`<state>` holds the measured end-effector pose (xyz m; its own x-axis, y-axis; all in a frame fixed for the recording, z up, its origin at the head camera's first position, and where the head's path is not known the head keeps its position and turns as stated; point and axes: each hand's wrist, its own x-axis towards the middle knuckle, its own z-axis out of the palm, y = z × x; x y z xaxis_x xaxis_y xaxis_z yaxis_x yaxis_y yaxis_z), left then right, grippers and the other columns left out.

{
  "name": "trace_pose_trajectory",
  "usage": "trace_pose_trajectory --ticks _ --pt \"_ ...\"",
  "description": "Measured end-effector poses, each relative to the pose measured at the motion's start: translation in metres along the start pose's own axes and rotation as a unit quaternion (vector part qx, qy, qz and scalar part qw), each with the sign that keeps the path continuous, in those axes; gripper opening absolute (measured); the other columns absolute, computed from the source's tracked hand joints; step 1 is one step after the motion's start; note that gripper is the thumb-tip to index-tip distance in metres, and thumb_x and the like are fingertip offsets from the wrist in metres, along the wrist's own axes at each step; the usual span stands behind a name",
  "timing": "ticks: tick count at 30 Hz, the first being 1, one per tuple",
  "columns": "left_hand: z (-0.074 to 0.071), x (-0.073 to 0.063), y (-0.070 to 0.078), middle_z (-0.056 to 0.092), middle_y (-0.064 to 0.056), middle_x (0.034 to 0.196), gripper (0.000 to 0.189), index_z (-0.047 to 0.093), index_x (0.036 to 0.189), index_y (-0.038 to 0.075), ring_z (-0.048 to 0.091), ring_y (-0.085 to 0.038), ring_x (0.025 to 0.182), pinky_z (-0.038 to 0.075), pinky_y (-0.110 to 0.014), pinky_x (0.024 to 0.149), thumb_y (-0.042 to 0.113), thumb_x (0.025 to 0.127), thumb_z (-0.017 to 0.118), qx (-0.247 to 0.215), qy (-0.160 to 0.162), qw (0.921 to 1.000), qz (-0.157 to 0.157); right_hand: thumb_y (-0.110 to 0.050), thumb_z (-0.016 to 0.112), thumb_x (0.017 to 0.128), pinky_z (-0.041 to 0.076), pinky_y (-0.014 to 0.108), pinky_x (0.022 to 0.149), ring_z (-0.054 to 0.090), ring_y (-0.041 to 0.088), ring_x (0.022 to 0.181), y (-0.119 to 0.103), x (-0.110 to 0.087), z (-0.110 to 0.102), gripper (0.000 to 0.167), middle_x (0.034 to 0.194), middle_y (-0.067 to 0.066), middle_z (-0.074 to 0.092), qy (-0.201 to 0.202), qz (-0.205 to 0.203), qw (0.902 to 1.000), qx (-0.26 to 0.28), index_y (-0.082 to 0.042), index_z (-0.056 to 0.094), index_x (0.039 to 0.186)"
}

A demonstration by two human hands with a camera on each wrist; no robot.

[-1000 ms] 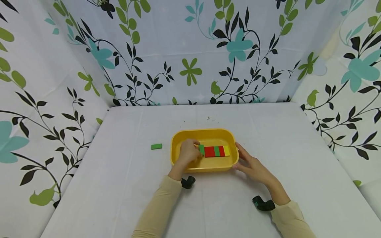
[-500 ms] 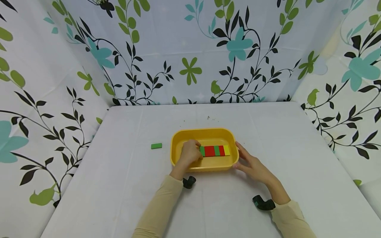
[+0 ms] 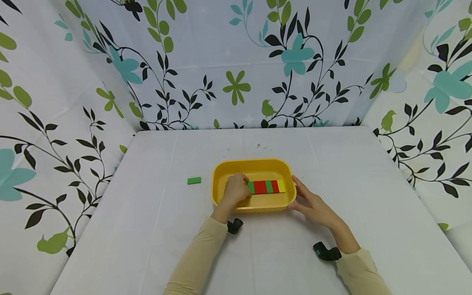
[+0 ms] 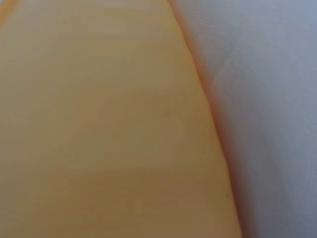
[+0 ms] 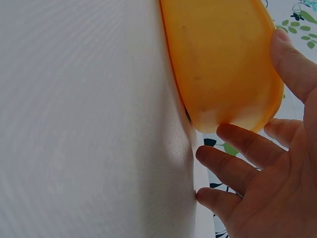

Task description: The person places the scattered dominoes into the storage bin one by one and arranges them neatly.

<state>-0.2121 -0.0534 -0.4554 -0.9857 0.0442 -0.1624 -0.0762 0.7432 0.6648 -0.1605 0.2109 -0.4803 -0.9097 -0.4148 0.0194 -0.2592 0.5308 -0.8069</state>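
A yellow tray (image 3: 265,205) stands on the white-covered table. Inside it lies a row of flat blocks: a green block (image 3: 251,187) at the left end, then a wide red part (image 3: 260,187), a second green block (image 3: 269,187), a narrow red block (image 3: 275,186) and a yellow block (image 3: 281,186). My left hand (image 3: 236,189) reaches into the tray and pinches the leftmost green block, thumb at the near end and finger at the far end. With fingers spread, my right hand (image 3: 311,208) touches the tray's right end; its thumb (image 5: 293,64) lies along the rim.
Outside the tray, to its left, a loose green block (image 3: 194,180) lies on the table (image 3: 162,229). A leaf-patterned cloth (image 3: 236,65) hangs behind and at both sides. The tray wall (image 4: 124,124) fills much of the left wrist view.
The leftmost green block has slid slightly nearer and now lines up with the row, with my left hand shifting a little to the right. My right hand stays at the tray's end.
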Motion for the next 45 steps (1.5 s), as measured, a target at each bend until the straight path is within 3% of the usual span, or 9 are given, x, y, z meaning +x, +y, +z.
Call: trace_pose_trajectory --ticks 9,19,33,40,43,45 --pt "0.0 0.001 0.0 0.067 -0.016 0.12 0.052 0.067 0.119 -0.002 0.061 -0.031 0.107 0.052 -0.039 0.091 0.002 0.07 0.083 0.013 -0.006 0.9999 0.007 -0.029 0.065 0.094 0.026 0.067 0.108 0.038 0.044 0.139 -0.001 0.0 0.0 0.086 0.158 0.02 0.029 0.001 -0.002 1.0 -0.001 -0.026 0.01 0.159" --pt "0.001 -0.001 -0.001 0.066 -0.017 0.121 0.056 0.064 0.121 -0.003 0.059 -0.029 0.098 0.052 -0.038 0.087 0.003 0.069 0.084 0.014 -0.009 0.9998 0.011 -0.03 0.065 0.094 0.027 0.067 0.108 0.037 0.044 0.139 -0.001 -0.001 0.0 0.086 0.157 0.022 0.03 0.0 -0.003 1.0 -0.004 -0.025 0.009 0.159" --pt "0.003 0.0 -0.001 0.066 -0.016 0.122 0.051 0.066 0.121 -0.001 0.06 -0.031 0.105 0.052 -0.039 0.089 0.004 0.073 0.083 0.019 -0.012 0.9995 0.021 -0.03 0.065 0.094 0.029 0.066 0.107 0.037 0.045 0.139 -0.001 -0.001 0.0 0.086 0.155 0.024 0.032 0.0 -0.001 1.0 -0.005 -0.025 0.009 0.159" --pt "0.0 -0.002 0.002 0.067 -0.015 0.12 0.057 0.065 0.121 0.0 0.06 -0.033 0.11 0.05 -0.041 0.094 0.007 0.069 0.086 0.031 0.001 0.9994 0.015 -0.028 0.065 0.094 0.029 0.067 0.107 0.038 0.045 0.138 0.0 -0.001 0.0 0.086 0.154 0.024 0.034 0.0 -0.008 1.0 0.0 -0.025 0.009 0.159" --pt "-0.003 -0.003 0.002 0.069 -0.013 0.104 0.057 0.064 0.125 0.003 0.062 -0.028 0.095 0.051 -0.038 0.086 0.01 0.072 0.084 0.017 0.019 0.9995 0.019 -0.027 0.065 0.094 0.028 0.068 0.107 0.038 0.045 0.138 0.001 -0.001 0.0 0.085 0.155 0.023 0.033 -0.001 -0.01 0.9999 0.002 -0.025 0.01 0.159" --pt "-0.008 -0.004 0.001 0.067 -0.01 0.093 0.055 0.063 0.127 0.004 0.059 -0.023 0.082 0.05 -0.034 0.078 0.012 0.076 0.082 -0.006 0.052 0.9977 0.043 -0.027 0.065 0.094 0.028 0.068 0.106 0.038 0.045 0.138 0.001 -0.001 0.0 0.085 0.155 0.023 0.033 -0.001 -0.013 0.9999 0.002 -0.025 0.01 0.159"
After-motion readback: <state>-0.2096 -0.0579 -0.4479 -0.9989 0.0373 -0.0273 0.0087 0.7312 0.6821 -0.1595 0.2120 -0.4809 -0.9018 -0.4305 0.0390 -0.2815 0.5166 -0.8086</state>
